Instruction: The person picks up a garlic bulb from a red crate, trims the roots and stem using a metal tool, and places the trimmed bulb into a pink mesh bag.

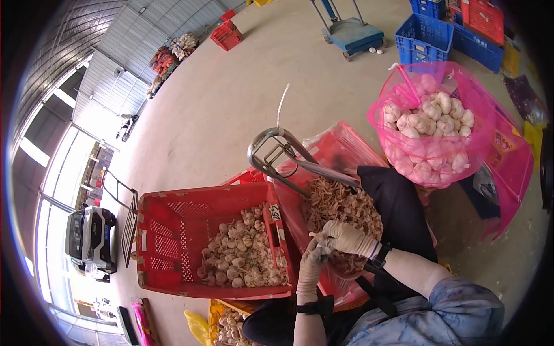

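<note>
left hand [310, 266] and right hand [345, 238] pinch a pale piece [324, 249] (likely garlic; partly hidden) over dry scraps [340, 206], perhaps to catch crumbs; garlic bulbs [232, 260] sit in the red crate [156, 230] alongside, within reach

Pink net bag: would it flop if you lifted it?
The pink net bag would probably sag, its thin mesh bulging around the bulbs. It looks heavy, being so full. Bulbs might tumble out, since the top seems open.

Red crate [202, 199], pink mesh bag [398, 147], whitish garlic bulbs [430, 118], blue-and-grey mottled shirt [430, 320]
</note>
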